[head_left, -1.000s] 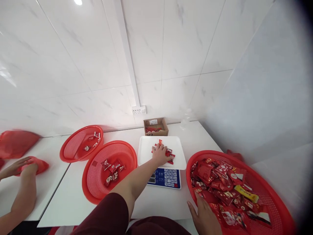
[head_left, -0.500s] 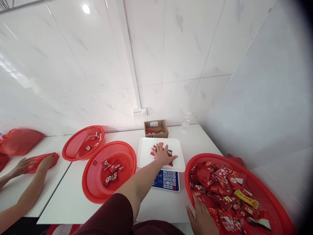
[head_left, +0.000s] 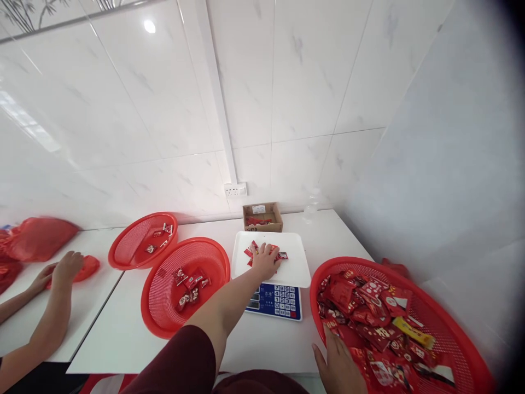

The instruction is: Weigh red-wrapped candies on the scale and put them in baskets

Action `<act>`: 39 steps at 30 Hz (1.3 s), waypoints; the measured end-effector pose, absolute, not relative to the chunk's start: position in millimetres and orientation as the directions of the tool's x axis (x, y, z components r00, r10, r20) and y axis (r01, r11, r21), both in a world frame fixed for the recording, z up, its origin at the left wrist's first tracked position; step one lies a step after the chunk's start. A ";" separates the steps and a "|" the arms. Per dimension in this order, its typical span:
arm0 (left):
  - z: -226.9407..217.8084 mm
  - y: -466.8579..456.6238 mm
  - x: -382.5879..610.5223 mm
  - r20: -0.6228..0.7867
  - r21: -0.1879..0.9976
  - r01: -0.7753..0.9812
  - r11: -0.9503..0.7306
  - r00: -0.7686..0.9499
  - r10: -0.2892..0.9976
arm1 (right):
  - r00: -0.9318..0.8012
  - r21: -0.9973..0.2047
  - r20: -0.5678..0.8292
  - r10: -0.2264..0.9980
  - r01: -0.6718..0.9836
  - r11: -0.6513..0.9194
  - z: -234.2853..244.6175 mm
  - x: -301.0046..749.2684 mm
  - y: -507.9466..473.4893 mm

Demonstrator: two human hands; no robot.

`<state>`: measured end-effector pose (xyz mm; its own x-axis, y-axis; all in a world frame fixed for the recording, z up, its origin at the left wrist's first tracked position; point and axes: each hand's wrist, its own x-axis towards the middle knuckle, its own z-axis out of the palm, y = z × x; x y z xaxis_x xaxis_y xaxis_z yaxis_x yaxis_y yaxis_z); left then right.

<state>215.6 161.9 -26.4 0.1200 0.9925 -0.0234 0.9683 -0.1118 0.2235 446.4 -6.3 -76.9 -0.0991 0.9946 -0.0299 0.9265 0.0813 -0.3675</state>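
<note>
My left hand (head_left: 264, 261) reaches over the white tray (head_left: 296, 267) on the blue scale (head_left: 275, 301), fingers curled down onto a small heap of red candies (head_left: 250, 251). My right hand (head_left: 341, 368) rests flat, fingers out, on the near rim of the big red basket (head_left: 447, 324) full of wrapped red sweets (head_left: 365, 314). A mid-sized red basket (head_left: 164, 295) left of the scale holds a few candies (head_left: 189, 284).
A further red basket (head_left: 128, 247) with a few sweets sits behind it. A small cardboard box (head_left: 262, 216) and a clear bottle (head_left: 310, 206) stand by the wall. At the left, another person's hands (head_left: 61, 269) press a red bag (head_left: 87, 267) on the neighbouring table.
My left hand has drawn the candies leftward across the tray and curled over them. The other person's hands shifted on the red bag. My right hand stays put.
</note>
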 end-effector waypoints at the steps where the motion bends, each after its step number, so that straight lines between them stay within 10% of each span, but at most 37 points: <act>1: -27.2 160.8 215.4 -0.032 0.226 0.966 -0.127 0.138 0.990 | -0.101 -0.365 -0.032 0.994 0.927 0.083 -77.0 446.5 -6.2; 8: -35.0 154.2 208.7 -0.135 0.229 0.935 -0.272 0.307 0.942 | -0.097 -0.355 -0.058 0.994 0.932 0.070 -77.7 446.3 -6.7; 17: -18.6 170.0 192.5 -0.132 0.292 0.940 0.178 -0.144 0.981 | -0.066 -0.382 0.019 0.998 0.921 0.069 -82.2 445.1 -8.5; 33: -10.6 139.9 153.7 -0.075 0.414 0.905 -0.101 0.144 0.987 | -0.022 -0.223 -0.058 0.998 0.975 0.009 -75.9 438.4 -7.1; 39: -9.8 35.6 91.3 -0.127 0.277 0.939 -0.203 0.245 0.961 | 0.033 -0.231 -0.157 0.987 0.971 -0.069 -66.2 432.3 -2.7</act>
